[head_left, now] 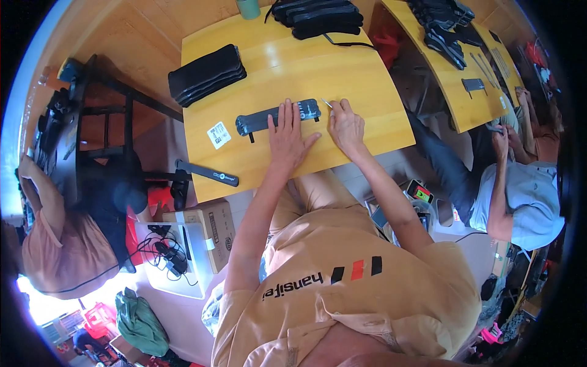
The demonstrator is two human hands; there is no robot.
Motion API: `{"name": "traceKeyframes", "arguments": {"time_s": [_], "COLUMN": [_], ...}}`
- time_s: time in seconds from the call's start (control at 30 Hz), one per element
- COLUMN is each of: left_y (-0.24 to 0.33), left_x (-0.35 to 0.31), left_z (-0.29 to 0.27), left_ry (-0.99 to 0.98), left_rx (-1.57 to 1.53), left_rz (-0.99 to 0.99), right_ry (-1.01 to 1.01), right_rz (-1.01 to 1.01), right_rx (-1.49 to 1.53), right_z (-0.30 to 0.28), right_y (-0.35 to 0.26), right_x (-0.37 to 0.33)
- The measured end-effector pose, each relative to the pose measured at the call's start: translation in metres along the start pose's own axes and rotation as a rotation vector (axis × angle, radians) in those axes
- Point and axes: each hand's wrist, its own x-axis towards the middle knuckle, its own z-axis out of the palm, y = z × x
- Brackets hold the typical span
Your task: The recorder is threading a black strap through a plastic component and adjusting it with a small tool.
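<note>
A long black padded piece [251, 123] with pale printing and small tabs along its near edge lies crosswise on the yellow table. My left hand [287, 144] rests on its middle with the fingers stretched out, holding it down. Just beyond its right end, my right hand [348, 129] is closed around a thin, light-coloured pointed tool [327, 104]. The tool's kind is too small to make out; most of it is hidden in the fingers. A white printed label sheet [218, 135] lies to the left of the padded piece.
A stack of black pads [206, 74] sits at the table's far left, with more black pieces [324, 21] and a green cup [248, 8] at the back. A dark flat strip [208, 173] crosses the near left edge. People work at both sides; a plastic bin [174, 260] holds cables.
</note>
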Motion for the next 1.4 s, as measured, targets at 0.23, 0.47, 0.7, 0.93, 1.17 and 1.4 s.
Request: {"name": "traceKeyframes", "arguments": {"time_s": [0.23,0.47,0.7,0.93,1.17,1.4], "left_y": [0.001,0.013,0.009,-0.063,-0.100,-0.117], "left_x": [0.002,-0.001,-0.015,-0.107,-0.120,-0.133], "left_z": [-0.002,0.008,-0.030,-0.083,-0.088,-0.084], "left_ry": [-0.019,0.063,0.135,0.505,0.262,0.400], "left_rx": [-0.040,-0.084,-0.135,-0.108,0.013,-0.700], "left_rz": [-0.050,0.030,-0.128,-0.762,-1.065,-1.064], "right_ry": [0.018,0.056,0.004,0.066,0.062,0.027], "right_rz": [-0.039,-0.068,-0.037,-0.065,-0.048,0.001], "right_rx": [-0.038,-0.032,-0.070,-0.056,-0.066,-0.015], "right_z": [0.007,0.001,0.002,-0.001,0.004,0.002], "right_y": [0.001,-0.004,-0.012,0.004,-0.007,-0.001], "right_x": [-0.001,-0.005,-0.008,-0.003,-0.001,-0.007]}}
